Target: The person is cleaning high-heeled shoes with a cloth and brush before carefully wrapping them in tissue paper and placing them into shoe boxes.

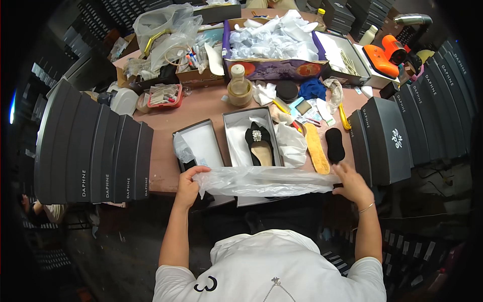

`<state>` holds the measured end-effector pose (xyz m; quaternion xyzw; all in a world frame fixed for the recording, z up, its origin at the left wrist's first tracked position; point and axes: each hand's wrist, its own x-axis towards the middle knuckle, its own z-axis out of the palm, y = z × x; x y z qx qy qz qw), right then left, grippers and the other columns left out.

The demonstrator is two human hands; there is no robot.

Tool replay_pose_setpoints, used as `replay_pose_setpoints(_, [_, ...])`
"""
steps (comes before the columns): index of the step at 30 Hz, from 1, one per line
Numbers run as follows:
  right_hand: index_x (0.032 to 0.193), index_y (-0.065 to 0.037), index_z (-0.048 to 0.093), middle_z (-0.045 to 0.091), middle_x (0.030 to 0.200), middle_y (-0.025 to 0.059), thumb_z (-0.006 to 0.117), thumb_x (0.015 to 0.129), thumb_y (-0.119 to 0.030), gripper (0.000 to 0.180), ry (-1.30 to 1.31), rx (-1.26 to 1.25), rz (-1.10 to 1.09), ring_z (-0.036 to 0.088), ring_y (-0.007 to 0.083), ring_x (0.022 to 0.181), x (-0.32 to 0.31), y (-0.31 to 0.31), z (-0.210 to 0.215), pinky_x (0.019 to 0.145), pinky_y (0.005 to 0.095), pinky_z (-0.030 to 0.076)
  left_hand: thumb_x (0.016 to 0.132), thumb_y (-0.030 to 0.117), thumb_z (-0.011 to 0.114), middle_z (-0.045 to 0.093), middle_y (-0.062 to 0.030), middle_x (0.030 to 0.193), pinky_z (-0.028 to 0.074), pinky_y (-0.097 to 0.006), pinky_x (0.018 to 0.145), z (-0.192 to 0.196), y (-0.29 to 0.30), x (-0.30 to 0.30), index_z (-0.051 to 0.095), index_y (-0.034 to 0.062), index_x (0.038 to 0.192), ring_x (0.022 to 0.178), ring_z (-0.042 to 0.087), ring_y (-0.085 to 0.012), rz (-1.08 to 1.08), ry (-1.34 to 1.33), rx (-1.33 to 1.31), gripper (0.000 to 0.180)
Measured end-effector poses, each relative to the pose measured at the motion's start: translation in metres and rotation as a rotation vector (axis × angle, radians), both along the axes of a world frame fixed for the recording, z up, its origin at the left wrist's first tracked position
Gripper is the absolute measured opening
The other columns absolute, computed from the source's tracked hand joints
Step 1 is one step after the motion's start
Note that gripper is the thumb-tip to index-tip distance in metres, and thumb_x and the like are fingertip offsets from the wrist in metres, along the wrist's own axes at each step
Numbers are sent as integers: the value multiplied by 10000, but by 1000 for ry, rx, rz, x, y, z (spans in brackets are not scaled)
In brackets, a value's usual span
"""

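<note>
Shoe box (236,136), open, on the counter (166,171); inside, a black shoe (261,151) with a sparkling ornament (256,135)
Sheet (266,182), thin, whitish: spread along the near side of the shoe box
Left hand (188,187): pinching the sheet's left end
Right hand (355,187): at the sheet's right end, fingers parted; whether it grips, cannot tell
Black pad (334,145), tan strip (316,148): right of the shoe box
Dark boxes (100,141): rows farther left and right of the shoe box, pale lettering (84,183) on several, white emblem (397,139) on one at right
Purple carton (251,68), printed front, white paper (274,39) inside: behind the shoe box
</note>
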<state>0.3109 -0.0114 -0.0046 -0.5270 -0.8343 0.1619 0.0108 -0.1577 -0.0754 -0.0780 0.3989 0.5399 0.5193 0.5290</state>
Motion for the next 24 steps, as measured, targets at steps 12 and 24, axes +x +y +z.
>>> replay_pose_setpoints(12, [1109,1,655,696,944,96,674,881,-287,368,611,-906,481,630,173,855,-158,72,-34,799,314,498,703,-154,475,647,-73,1018,462,-270,879,56,28,4,633,-13,1119,962,602,-168,-105,258,272,467])
replay_pose_setpoints(24, [880,36,645,577,702,23,615,933,-190,235,1000,-453,11,465,76,652,-158,17,-34,593,263,411,896,21,548,633,-76,1050,520,-322,841,10,14,152,544,-15,1160,985,620,-176,177,-493,-12,267])
